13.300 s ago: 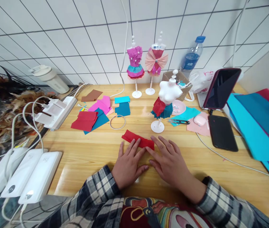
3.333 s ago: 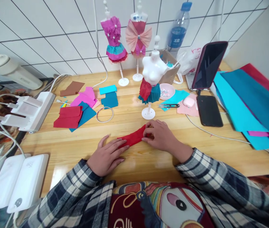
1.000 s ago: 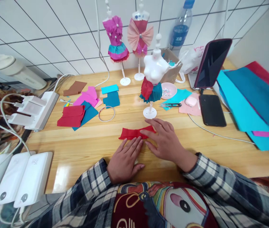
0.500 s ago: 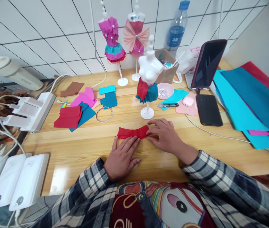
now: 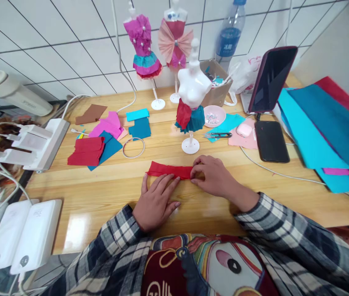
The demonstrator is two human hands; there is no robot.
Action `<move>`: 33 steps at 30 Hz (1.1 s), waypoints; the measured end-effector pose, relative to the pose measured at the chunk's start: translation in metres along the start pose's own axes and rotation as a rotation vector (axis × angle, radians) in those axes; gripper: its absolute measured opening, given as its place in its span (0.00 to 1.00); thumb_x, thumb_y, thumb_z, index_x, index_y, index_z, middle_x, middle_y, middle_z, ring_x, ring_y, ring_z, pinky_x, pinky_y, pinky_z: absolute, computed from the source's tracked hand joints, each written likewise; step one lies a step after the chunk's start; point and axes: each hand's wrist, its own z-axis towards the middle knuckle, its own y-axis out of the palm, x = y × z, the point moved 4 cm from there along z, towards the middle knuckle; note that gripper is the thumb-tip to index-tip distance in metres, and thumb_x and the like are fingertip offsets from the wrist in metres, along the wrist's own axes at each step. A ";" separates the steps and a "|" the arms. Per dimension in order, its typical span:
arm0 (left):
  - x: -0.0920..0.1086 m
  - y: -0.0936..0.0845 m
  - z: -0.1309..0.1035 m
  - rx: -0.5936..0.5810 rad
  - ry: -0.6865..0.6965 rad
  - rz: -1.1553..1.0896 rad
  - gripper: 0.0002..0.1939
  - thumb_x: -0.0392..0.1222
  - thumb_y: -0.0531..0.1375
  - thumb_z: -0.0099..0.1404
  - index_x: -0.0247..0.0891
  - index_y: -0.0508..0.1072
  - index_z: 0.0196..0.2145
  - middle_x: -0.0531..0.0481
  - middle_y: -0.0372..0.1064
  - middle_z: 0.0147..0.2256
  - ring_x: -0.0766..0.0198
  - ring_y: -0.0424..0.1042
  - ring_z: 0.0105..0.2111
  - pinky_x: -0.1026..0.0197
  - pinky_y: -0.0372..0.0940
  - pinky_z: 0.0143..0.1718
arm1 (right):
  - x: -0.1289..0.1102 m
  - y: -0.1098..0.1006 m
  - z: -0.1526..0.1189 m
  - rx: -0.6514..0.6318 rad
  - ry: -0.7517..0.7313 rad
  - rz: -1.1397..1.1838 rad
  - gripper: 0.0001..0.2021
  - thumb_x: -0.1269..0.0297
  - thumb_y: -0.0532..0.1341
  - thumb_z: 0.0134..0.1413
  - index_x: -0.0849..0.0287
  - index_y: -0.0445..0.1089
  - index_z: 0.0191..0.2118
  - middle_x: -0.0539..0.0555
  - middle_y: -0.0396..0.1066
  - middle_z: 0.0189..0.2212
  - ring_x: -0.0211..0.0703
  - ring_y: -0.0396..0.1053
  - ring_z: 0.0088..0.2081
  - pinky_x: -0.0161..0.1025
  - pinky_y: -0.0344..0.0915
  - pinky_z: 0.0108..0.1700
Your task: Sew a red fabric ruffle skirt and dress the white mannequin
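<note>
A folded strip of red crepe paper (image 5: 170, 169) lies across the wooden table in front of me. My left hand (image 5: 157, 199) rests flat, fingers spread, with the fingertips pressing on the strip's near edge. At the strip's right end, my right hand (image 5: 210, 174) pinches the paper between thumb and fingers. Just beyond stands a small white mannequin (image 5: 194, 88) on a round base, its torso bare above a teal ruffled skirt (image 5: 196, 119) with a red piece at the left side.
Two dressed mannequins (image 5: 143, 45) stand behind. Coloured paper pieces (image 5: 85, 151) and a ring (image 5: 133, 148) lie left. A pink bead dish (image 5: 214, 116), thread snips (image 5: 220, 135), phone (image 5: 271, 141) and large paper sheets (image 5: 313, 131) are right. A power strip (image 5: 49, 144) sits far left.
The red strip lies straighter, its left end shifted slightly left and away from me. My right fingers have drawn closer together on its right end. My left hand still presses on it.
</note>
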 end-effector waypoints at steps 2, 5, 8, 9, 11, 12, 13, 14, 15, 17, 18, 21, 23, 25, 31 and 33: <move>-0.001 0.000 -0.001 0.015 -0.008 -0.002 0.30 0.56 0.49 0.70 0.40 0.59 0.65 0.42 0.62 0.62 0.52 0.59 0.61 0.42 0.16 0.65 | -0.002 -0.002 -0.002 -0.006 -0.042 -0.035 0.02 0.65 0.65 0.53 0.53 0.76 0.34 0.52 0.70 0.43 0.48 0.66 0.45 0.46 0.55 0.47; -0.003 0.000 -0.001 0.029 -0.007 -0.003 0.30 0.55 0.50 0.70 0.38 0.58 0.65 0.42 0.63 0.61 0.53 0.60 0.61 0.44 0.17 0.66 | -0.005 -0.008 -0.004 -0.007 -0.079 -0.121 0.03 0.66 0.63 0.55 0.54 0.74 0.35 0.52 0.71 0.43 0.48 0.65 0.44 0.46 0.55 0.46; -0.004 0.002 -0.001 0.027 0.007 0.002 0.31 0.56 0.50 0.70 0.38 0.59 0.65 0.43 0.62 0.62 0.53 0.59 0.61 0.44 0.19 0.67 | -0.010 -0.009 -0.006 0.016 -0.127 -0.153 0.14 0.62 0.65 0.53 0.54 0.72 0.46 0.55 0.70 0.48 0.51 0.64 0.46 0.48 0.54 0.47; -0.004 0.003 -0.001 0.026 0.010 0.005 0.31 0.57 0.50 0.70 0.39 0.59 0.65 0.43 0.61 0.62 0.53 0.59 0.62 0.44 0.19 0.67 | -0.012 -0.008 -0.006 0.021 -0.151 -0.152 0.18 0.60 0.65 0.52 0.53 0.71 0.49 0.55 0.69 0.49 0.52 0.64 0.47 0.48 0.54 0.48; -0.004 0.003 -0.001 0.028 0.015 0.008 0.32 0.57 0.50 0.70 0.39 0.58 0.65 0.43 0.61 0.63 0.53 0.58 0.62 0.45 0.19 0.67 | -0.013 -0.003 -0.006 0.023 -0.166 -0.142 0.18 0.58 0.66 0.52 0.52 0.71 0.49 0.56 0.69 0.48 0.52 0.63 0.47 0.49 0.54 0.48; -0.004 0.003 -0.001 0.029 0.017 0.009 0.32 0.58 0.50 0.70 0.38 0.58 0.65 0.43 0.61 0.63 0.53 0.58 0.62 0.45 0.19 0.67 | -0.012 0.000 -0.005 0.022 -0.152 -0.130 0.15 0.57 0.66 0.52 0.52 0.73 0.46 0.55 0.69 0.46 0.51 0.64 0.46 0.48 0.55 0.49; -0.004 0.003 -0.001 0.031 0.016 0.011 0.32 0.58 0.49 0.70 0.38 0.58 0.65 0.43 0.61 0.62 0.53 0.59 0.62 0.46 0.19 0.67 | -0.011 0.002 -0.004 0.022 -0.130 -0.112 0.13 0.57 0.66 0.52 0.53 0.74 0.43 0.55 0.69 0.45 0.51 0.64 0.46 0.48 0.56 0.49; -0.004 0.002 -0.001 0.034 0.016 0.012 0.32 0.58 0.49 0.70 0.38 0.59 0.65 0.43 0.61 0.62 0.54 0.59 0.61 0.46 0.18 0.67 | -0.009 0.004 -0.003 0.023 -0.106 -0.091 0.11 0.58 0.66 0.52 0.53 0.75 0.41 0.55 0.69 0.43 0.50 0.64 0.46 0.47 0.56 0.49; -0.004 0.002 -0.001 0.038 0.014 0.013 0.31 0.57 0.49 0.70 0.38 0.59 0.65 0.43 0.62 0.62 0.54 0.59 0.61 0.47 0.18 0.66 | -0.006 0.005 -0.001 0.022 -0.087 -0.065 0.09 0.59 0.67 0.52 0.54 0.75 0.39 0.54 0.70 0.43 0.49 0.64 0.45 0.46 0.57 0.49; -0.004 0.001 -0.001 0.046 0.011 0.014 0.31 0.57 0.48 0.71 0.37 0.60 0.64 0.43 0.62 0.62 0.54 0.60 0.61 0.47 0.19 0.67 | -0.003 0.005 0.003 0.017 -0.065 -0.016 0.06 0.63 0.66 0.52 0.54 0.76 0.37 0.53 0.70 0.42 0.47 0.65 0.44 0.44 0.59 0.48; -0.003 0.001 -0.001 0.049 0.010 0.013 0.31 0.57 0.47 0.71 0.36 0.60 0.64 0.42 0.63 0.61 0.54 0.60 0.61 0.47 0.19 0.67 | -0.001 0.004 0.005 0.013 -0.058 0.003 0.05 0.64 0.66 0.52 0.54 0.76 0.36 0.53 0.70 0.40 0.46 0.66 0.43 0.43 0.59 0.48; -0.004 0.002 -0.001 0.058 -0.002 0.020 0.32 0.57 0.48 0.71 0.36 0.57 0.65 0.41 0.62 0.62 0.53 0.60 0.61 0.45 0.19 0.67 | 0.001 0.001 0.011 -0.018 -0.022 0.025 0.03 0.65 0.65 0.52 0.55 0.77 0.34 0.52 0.71 0.36 0.45 0.67 0.40 0.41 0.61 0.46; -0.004 0.003 -0.001 0.061 -0.006 0.035 0.33 0.58 0.49 0.70 0.38 0.56 0.66 0.42 0.61 0.63 0.52 0.59 0.61 0.42 0.19 0.66 | 0.001 -0.001 0.015 -0.055 0.009 0.009 0.04 0.64 0.65 0.52 0.56 0.78 0.33 0.52 0.71 0.34 0.44 0.68 0.39 0.41 0.61 0.44; -0.003 0.004 -0.002 0.060 -0.005 0.056 0.33 0.59 0.49 0.70 0.40 0.56 0.66 0.42 0.60 0.63 0.51 0.59 0.62 0.40 0.19 0.66 | -0.001 -0.002 0.018 -0.093 0.034 -0.013 0.06 0.62 0.64 0.53 0.56 0.78 0.32 0.52 0.71 0.33 0.43 0.68 0.37 0.40 0.61 0.41; -0.001 0.005 -0.004 0.085 0.008 0.135 0.34 0.61 0.50 0.68 0.41 0.58 0.66 0.42 0.56 0.65 0.48 0.55 0.64 0.39 0.29 0.67 | -0.007 -0.003 0.023 -0.136 0.094 -0.087 0.08 0.61 0.61 0.54 0.56 0.77 0.30 0.52 0.70 0.32 0.42 0.68 0.34 0.38 0.60 0.36; 0.000 0.006 -0.004 0.105 0.047 0.160 0.34 0.60 0.50 0.69 0.38 0.59 0.65 0.42 0.55 0.66 0.48 0.53 0.65 0.43 0.35 0.67 | -0.008 -0.002 0.023 -0.153 0.107 -0.118 0.08 0.60 0.61 0.53 0.56 0.76 0.30 0.52 0.69 0.33 0.42 0.69 0.34 0.38 0.59 0.36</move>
